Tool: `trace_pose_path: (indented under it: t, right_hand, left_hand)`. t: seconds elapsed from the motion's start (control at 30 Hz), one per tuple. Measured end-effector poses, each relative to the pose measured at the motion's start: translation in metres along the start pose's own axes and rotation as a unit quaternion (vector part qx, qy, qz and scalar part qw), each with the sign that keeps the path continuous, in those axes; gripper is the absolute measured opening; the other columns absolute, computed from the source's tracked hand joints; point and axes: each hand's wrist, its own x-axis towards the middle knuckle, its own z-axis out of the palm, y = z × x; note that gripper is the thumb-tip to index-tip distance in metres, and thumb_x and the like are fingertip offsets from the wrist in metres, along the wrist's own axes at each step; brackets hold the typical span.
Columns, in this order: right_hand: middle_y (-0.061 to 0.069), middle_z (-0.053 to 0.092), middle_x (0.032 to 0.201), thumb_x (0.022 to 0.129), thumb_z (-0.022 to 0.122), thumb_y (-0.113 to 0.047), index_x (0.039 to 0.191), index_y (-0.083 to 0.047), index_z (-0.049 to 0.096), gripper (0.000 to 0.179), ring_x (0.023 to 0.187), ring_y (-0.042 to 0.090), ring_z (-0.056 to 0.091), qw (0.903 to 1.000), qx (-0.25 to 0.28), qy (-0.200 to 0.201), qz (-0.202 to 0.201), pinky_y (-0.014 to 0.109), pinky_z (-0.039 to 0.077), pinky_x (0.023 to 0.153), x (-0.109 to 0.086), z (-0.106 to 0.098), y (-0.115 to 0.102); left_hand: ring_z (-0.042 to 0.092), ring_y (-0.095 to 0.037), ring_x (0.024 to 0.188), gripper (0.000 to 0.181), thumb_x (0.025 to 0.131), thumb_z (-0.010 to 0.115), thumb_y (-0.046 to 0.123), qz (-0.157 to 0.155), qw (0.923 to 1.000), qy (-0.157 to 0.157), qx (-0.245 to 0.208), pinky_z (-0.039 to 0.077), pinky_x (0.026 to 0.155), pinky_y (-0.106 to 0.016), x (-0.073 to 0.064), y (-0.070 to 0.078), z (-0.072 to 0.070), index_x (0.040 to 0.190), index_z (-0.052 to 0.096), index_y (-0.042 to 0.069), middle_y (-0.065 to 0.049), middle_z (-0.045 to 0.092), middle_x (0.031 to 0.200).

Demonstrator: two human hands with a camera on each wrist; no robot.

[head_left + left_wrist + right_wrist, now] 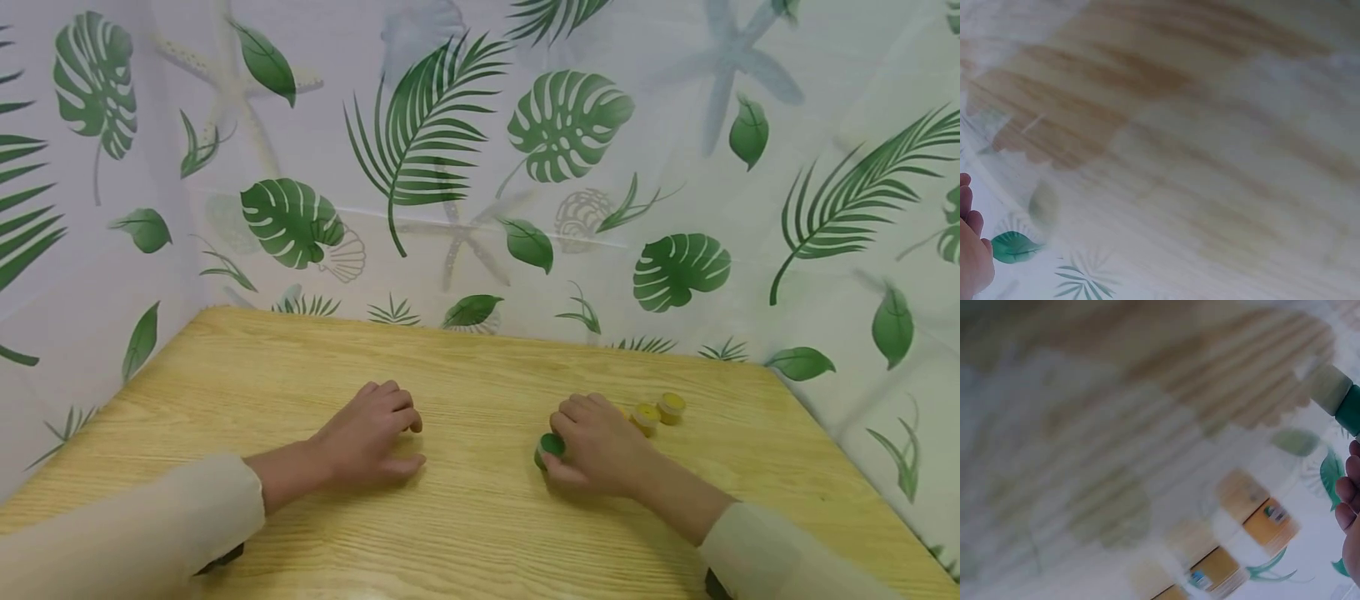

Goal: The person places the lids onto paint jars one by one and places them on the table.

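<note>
My right hand (pixel 600 446) grips a small round jar with a green lid (pixel 551 447), thumb at its near side and fingers behind it. In the right wrist view the green jar (pixel 1349 411) shows at the right edge, just beyond the curled fingertips. My left hand (pixel 369 437) is over the table's left half with loosely bent fingers, the thumb apart from them and nothing held. Only part of the left hand (pixel 972 256) enters the left wrist view.
Past the right hand stand small yellow-lidded jars (pixel 671 407), one partly hidden by the knuckles. The right wrist view shows yellow jars (pixel 1272 519) in a row. The wood-grain table (pixel 480 517) meets a leaf-patterned cloth (pixel 450 250) at its back and sides.
</note>
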Motion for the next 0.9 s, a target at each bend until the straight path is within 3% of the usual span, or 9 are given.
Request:
trace_pose_path:
  t: [0.2, 0.43, 0.73, 0.9]
  right_hand:
    - [-0.005, 0.045, 0.072, 0.085, 0.057, -0.037, 0.078, -0.013, 0.055, 0.025, 0.067, 0.013, 0.041, 0.9998, -0.016, -0.007, 0.011, 0.029, 0.033, 0.065, -0.010, 0.001, 0.013]
    - [-0.004, 0.049, 0.075, 0.090, 0.051, -0.039, 0.081, -0.012, 0.057, 0.030, 0.071, 0.015, 0.046, 0.9998, -0.008, -0.001, 0.015, 0.031, 0.035, 0.067, -0.019, 0.003, 0.025]
    - [0.000, 0.051, 0.079, 0.093, 0.046, -0.040, 0.084, -0.009, 0.060, 0.035, 0.074, 0.019, 0.048, 0.9993, -0.033, 0.003, 0.018, 0.034, 0.039, 0.067, -0.028, -0.002, 0.038]
    - [0.003, 0.053, 0.082, 0.093, 0.044, -0.039, 0.085, -0.008, 0.063, 0.038, 0.079, 0.022, 0.051, 0.9987, -0.049, 0.000, 0.014, 0.038, 0.044, 0.071, -0.033, -0.006, 0.044]
  left_hand:
    - [0.044, -0.013, 0.079, 0.023, 0.082, 0.075, 0.035, 0.001, 0.9999, 0.013, 0.006, 0.035, 0.075, -0.032, -0.005, -0.007, -0.002, 0.091, 0.070, 0.014, 0.005, 0.055, 0.085]
    - [0.043, -0.012, 0.080, 0.022, 0.083, 0.075, 0.034, -0.025, 0.9994, 0.021, 0.006, 0.036, 0.076, -0.032, -0.015, -0.016, -0.007, 0.092, 0.071, 0.014, 0.005, 0.057, 0.087]
    - [0.048, -0.015, 0.080, 0.022, 0.078, 0.079, 0.030, -0.022, 0.9968, 0.074, 0.022, 0.040, 0.075, -0.037, -0.027, -0.035, -0.019, 0.087, 0.071, 0.011, 0.002, 0.059, 0.085]
    - [0.050, -0.016, 0.080, 0.020, 0.077, 0.079, 0.028, -0.025, 0.9957, 0.083, 0.031, 0.042, 0.077, -0.040, -0.037, -0.044, -0.022, 0.086, 0.071, 0.011, 0.002, 0.059, 0.084]
